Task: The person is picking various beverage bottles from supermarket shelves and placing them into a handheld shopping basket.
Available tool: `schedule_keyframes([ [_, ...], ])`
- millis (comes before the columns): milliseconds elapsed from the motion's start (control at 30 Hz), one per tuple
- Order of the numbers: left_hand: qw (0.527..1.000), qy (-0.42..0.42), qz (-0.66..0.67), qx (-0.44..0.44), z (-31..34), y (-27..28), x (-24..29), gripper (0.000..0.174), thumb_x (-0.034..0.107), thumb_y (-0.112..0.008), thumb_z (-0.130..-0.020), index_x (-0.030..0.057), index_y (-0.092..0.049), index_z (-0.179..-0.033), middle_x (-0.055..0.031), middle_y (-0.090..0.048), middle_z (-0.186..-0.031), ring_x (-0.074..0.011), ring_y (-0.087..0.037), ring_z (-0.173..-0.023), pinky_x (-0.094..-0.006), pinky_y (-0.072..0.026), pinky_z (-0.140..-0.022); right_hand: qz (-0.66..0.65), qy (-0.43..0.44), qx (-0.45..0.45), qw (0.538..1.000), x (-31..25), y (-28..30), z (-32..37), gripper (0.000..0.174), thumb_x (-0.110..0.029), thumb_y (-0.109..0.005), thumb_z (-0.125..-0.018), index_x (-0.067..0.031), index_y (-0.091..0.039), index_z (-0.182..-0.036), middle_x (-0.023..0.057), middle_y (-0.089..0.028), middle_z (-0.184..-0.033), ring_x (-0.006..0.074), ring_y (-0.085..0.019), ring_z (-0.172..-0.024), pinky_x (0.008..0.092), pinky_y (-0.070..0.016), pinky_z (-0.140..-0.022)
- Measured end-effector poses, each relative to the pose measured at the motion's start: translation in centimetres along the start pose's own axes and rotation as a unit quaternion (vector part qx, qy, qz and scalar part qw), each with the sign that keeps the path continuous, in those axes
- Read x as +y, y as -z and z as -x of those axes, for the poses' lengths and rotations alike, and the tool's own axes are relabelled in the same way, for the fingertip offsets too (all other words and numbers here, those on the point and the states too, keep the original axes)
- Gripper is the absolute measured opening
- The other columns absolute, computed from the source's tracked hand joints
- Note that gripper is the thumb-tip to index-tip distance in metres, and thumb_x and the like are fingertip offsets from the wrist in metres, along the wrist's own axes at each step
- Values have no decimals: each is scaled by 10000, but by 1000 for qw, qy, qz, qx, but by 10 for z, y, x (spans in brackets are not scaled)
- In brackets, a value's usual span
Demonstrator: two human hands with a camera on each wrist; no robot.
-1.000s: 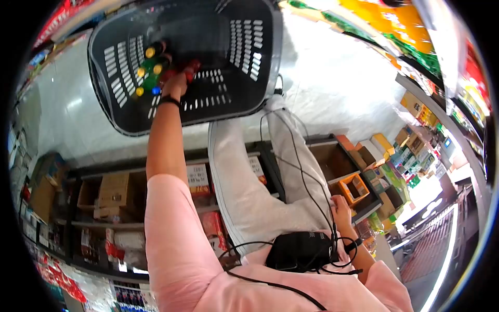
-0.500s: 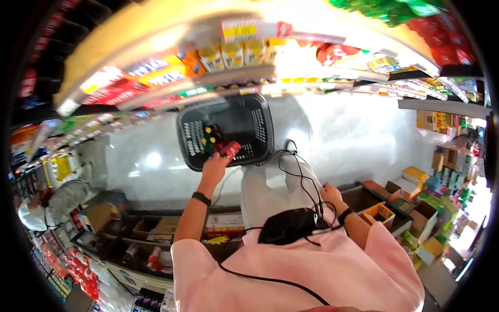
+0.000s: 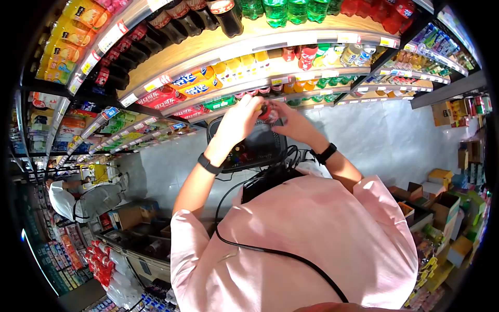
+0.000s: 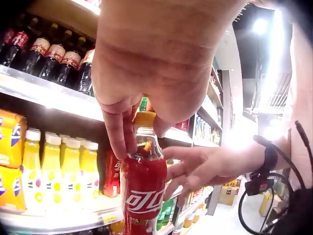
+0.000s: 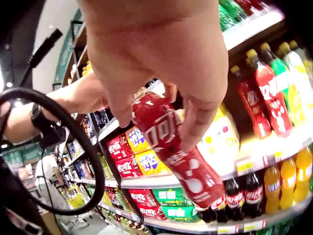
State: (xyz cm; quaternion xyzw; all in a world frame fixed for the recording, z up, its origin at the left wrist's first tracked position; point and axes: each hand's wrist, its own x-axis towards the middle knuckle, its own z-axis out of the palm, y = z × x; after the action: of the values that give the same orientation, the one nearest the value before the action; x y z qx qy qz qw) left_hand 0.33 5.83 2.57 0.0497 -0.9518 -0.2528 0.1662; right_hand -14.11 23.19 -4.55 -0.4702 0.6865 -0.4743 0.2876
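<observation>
A red-labelled cola bottle (image 4: 144, 188) with a yellow cap is raised in front of the shelves. My left hand (image 3: 240, 119) pinches it from above by the neck, just under the cap. Close beside the bottle, my right hand (image 3: 297, 125) has its fingers spread. In the left wrist view its fingers (image 4: 182, 155) reach to the bottle's side, while the right wrist view has the tilted bottle (image 5: 178, 152) between thumb and fingers. Below both hands, a dark shopping basket (image 3: 236, 169) on the floor contains several bottles with coloured caps.
Drink shelves (image 3: 291, 39) curve across the front, with cola, green bottles and yellow juice bottles (image 4: 51, 161). Open cartons (image 3: 444, 208) stand at the right behind me. A person in white (image 3: 62, 200) with a yellow basket is at the left. Black cables (image 3: 280, 249) cross my body.
My left hand has lifted the cola bottle out of the basket up to shelf height. My right hand has come up from beside my leg to the bottle. The head view has tilted up to the shelves.
</observation>
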Motion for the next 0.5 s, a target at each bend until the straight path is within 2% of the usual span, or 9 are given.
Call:
schedule_keyframes([
  [67, 989, -107, -39, 95, -18, -17, -5, 308, 70, -672, -870, 34, -567, -1158, -193, -613, -1033, -394, -623, -936, -432, -522, -810, 67, 11, 82, 994, -4, -2, -13, 707, -238, -814, -760, -76, -500, -1372, 128, -645, -1185, 247, -639, -1051, 357, -516, -877],
  [167, 994, -61, -3, 91, -49, -32, 1, 282, 94, -658, -889, 39, -581, -1154, -208, -616, -1051, -402, -621, -944, -447, -515, -831, 134, 31, 196, 971, -4, 5, -29, 682, -258, -826, -739, -75, -509, -1315, 176, -603, -1196, 374, -611, -1071, 440, -518, -873],
  [233, 996, -44, 10, 75, -66, -40, 6, 322, 116, -650, -902, 34, -577, -1205, -215, -619, -1050, -396, -623, -957, -441, -511, -846, 170, -21, 251, 953, 2, 12, -39, 608, -251, -820, -740, -60, -534, -1241, 193, -603, -1194, 366, -618, -1063, 435, -528, -832],
  [267, 996, -23, 19, 82, -76, -48, 3, 355, 120, -651, -906, 36, -561, -1239, -213, -616, -1046, -381, -628, -948, -427, -513, -840, 154, 17, 288, 945, 14, 14, -47, 550, -265, -811, -756, -46, -559, -1192, 199, -652, -1019, 363, -658, -928, 436, -541, -746],
  [300, 996, -1, 28, 90, -83, -51, 3, 388, 125, -652, -911, 37, -545, -1273, -212, -613, -1043, -367, -633, -938, -413, -515, -835, 154, 16, 288, 945, 18, 21, -53, 550, -265, -811, -756, -46, -559, -1192, 199, -652, -1019, 363, -658, -928, 436, -541, -746],
  [367, 989, -17, 93, 113, -82, -52, 2, 445, 136, -659, -915, 44, -511, -1325, -201, -609, -1007, -335, -639, -910, -395, -516, -817, 232, -116, 225, 939, 25, 37, -67, 536, -276, -814, -769, -68, -560, -1192, 116, -681, -811, 334, -685, -764, 439, -545, -690],
  [400, 987, 14, 114, 113, -74, -53, 3, 451, 135, -661, -915, 44, -511, -1331, -190, -610, -993, -321, -640, -905, -381, -516, -818, 281, 29, 288, 915, 36, 40, -73, 519, -259, -812, -779, -43, -559, -1177, 131, -682, -755, 321, -685, -698, 421, -550, -660],
  [467, 987, 108, 113, 25, -47, -45, 7, 460, 121, -666, -908, 43, -518, -1337, -134, -620, -934, -280, -628, -868, -340, -508, -824, 200, -5, 324, 925, 51, 46, -83, 520, -224, -804, -787, -18, -548, -1189, 107, -722, -817, 228, -711, -717, 337, -563, -675],
  [500, 985, 48, 143, 83, -24, -49, 5, 508, 91, -648, -900, 44, -490, -1380, -167, -600, -919, -308, -622, -827, -383, -509, -790, 108, 19, 337, 935, 58, 52, -90, 533, -216, -803, -783, -14, -541, -1200, 93, -730, -823, 196, -715, -724, 315, -564, -683],
])
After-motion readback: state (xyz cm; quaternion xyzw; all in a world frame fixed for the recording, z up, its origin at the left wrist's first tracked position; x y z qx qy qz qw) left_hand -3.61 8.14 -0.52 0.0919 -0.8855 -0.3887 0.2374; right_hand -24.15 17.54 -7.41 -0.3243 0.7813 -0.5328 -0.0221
